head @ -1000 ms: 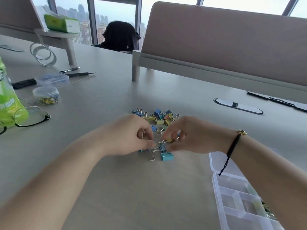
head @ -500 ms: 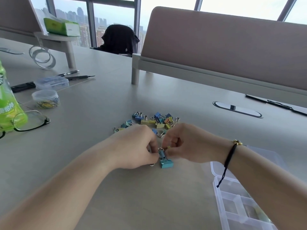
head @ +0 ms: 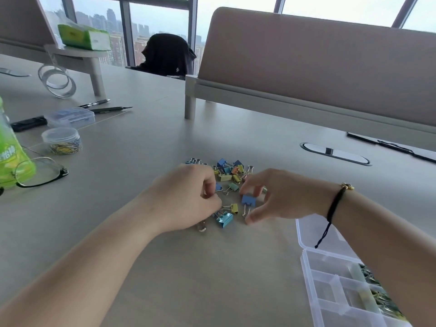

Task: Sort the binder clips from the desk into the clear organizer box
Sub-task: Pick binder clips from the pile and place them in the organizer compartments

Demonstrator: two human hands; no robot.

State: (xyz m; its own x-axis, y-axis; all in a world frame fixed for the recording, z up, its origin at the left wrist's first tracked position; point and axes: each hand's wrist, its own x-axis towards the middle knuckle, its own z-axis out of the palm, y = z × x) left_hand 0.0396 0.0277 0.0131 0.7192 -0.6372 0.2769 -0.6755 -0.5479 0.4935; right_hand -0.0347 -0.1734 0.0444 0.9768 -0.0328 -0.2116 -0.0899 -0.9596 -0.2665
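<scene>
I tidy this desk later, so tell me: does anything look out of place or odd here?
Only the binder clips, strewn loose on the desk between both hands rather than in the clear organizer box, which lies open. Eyeglasses lean against a green pack.

We count two hands [head: 186, 197], one clear organizer box [head: 335, 286], two pens [head: 94, 104], one pair of glasses [head: 40, 172], and roughly twenty binder clips [head: 224, 219] heaped, uncountable exactly.

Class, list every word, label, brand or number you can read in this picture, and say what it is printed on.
None can be read.
Green bottle: pale lettering, too blurred.
Green tissue box: faint print, too small.
Clear organizer box and binder clips: no text seen.
</scene>
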